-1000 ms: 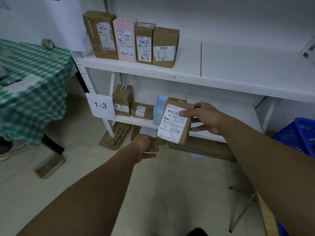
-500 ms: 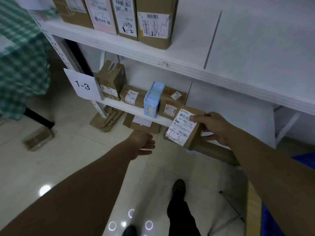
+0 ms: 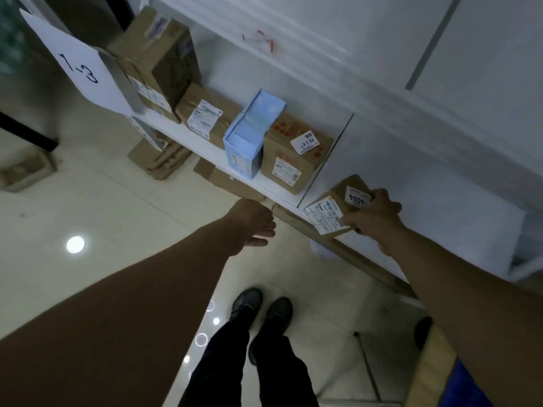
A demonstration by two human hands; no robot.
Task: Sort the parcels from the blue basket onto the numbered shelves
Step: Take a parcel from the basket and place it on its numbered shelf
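Well, the left grip [image 3: 252, 227] hangs loose-fingered with nothing in it, just out from the front edge of the lower shelf [image 3: 426, 207]. To its right, the right grip [image 3: 377, 220] has hold of the parcel [image 3: 335, 201]. Its fingers are curled over the box's top and the thumb is on the front face, so the parcel pokes out to the left of that grip. The parcel is tilted at the shelf's front lip; whether it rests on the board I cannot tell.

It is a small brown cardboard box with a white shipping label on its near face and a smaller white sticker on top reading 4004.

Far left of both grips, a white paper sign [image 3: 79, 69] marked 1-3 hangs on the shelf post. Between it and the right grip the shelf carries four things close side by side:
- a tall brown box [image 3: 158, 63]
- a flat brown packet [image 3: 205, 116]
- an upright pale blue box [image 3: 249, 133]
- a brown carton [image 3: 293, 151] with red print

Flattened cardboard [image 3: 158, 160] lies on the pale tiled floor [image 3: 102, 207] under the shelf, left of the left grip. Below the grips stand dark shoes [image 3: 261, 309], and under the right forearm a corner of the blue basket [image 3: 470, 386] shows.
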